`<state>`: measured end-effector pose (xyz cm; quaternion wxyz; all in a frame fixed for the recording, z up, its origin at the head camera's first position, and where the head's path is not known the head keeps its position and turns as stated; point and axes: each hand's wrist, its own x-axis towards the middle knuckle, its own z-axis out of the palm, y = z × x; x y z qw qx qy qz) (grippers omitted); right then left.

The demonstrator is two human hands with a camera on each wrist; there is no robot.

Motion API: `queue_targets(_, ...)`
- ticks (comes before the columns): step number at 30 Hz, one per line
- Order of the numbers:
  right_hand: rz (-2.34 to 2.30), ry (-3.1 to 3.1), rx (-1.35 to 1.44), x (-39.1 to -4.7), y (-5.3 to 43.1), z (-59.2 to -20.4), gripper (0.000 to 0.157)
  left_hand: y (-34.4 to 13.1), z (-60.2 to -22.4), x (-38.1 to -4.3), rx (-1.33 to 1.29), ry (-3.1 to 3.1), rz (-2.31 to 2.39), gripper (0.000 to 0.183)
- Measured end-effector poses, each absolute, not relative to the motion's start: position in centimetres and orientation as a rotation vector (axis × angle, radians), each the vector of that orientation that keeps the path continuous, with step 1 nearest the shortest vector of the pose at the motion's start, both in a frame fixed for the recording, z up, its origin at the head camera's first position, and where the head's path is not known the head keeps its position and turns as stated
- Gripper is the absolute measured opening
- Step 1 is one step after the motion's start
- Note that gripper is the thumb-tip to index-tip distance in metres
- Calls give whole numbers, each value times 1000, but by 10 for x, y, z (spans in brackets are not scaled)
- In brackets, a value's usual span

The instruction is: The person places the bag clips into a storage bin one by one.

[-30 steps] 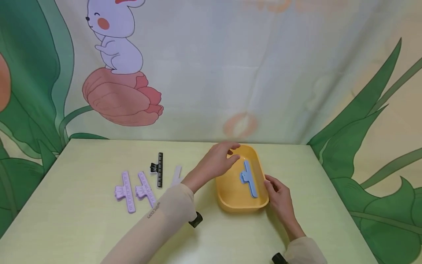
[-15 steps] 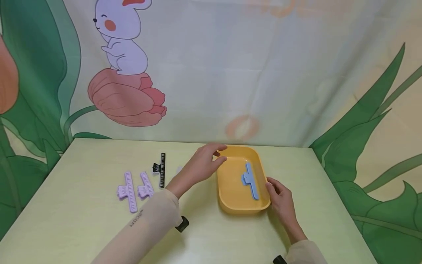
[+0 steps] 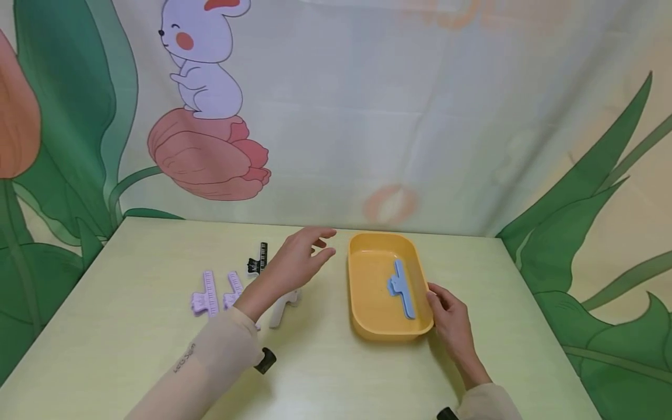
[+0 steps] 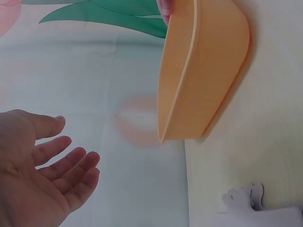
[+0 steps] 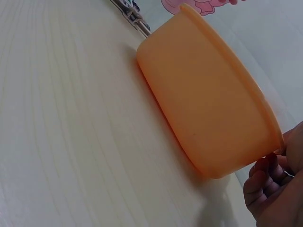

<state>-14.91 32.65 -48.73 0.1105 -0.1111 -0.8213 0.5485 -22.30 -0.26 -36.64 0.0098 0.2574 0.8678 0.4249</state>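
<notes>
My left hand (image 3: 297,259) hangs above the table between the yellow tray and the clips, its fingers loosely bent and holding nothing. In the left wrist view the same hand (image 4: 52,165) shows an empty palm. With thumb and fingers at its right rim, my right hand (image 3: 452,318) holds the yellow tray (image 3: 362,326). A light-blue ruler-shaped clip (image 3: 403,291) lies inside, near the tray's right wall. Below my left hand is a pale grey-white clip (image 3: 278,312), partly covered by it in the head view.
To the left lie two lilac ruler clips (image 3: 210,291), the nearer-right one partly behind my forearm. A black clip with piano-key print (image 3: 263,252) lies further back, also partly hidden. A printed curtain (image 3: 325,146) stands behind the table (image 3: 336,379).
My left hand has moved left, from over the tray to beside it, above the pale clip. My right hand stays at the tray's rim. The blue clip still lies in the tray.
</notes>
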Motion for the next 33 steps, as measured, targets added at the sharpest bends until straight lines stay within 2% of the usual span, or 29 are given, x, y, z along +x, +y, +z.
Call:
queue_targets(21,1635,-2410,-353,-150,325,-488,39,-65,-373,-213,725,2786,1420,42)
queue_targets(33,1637,-2421,-374,-150,325,-488,39,-92,-362,-203,628,2821,1388,43)
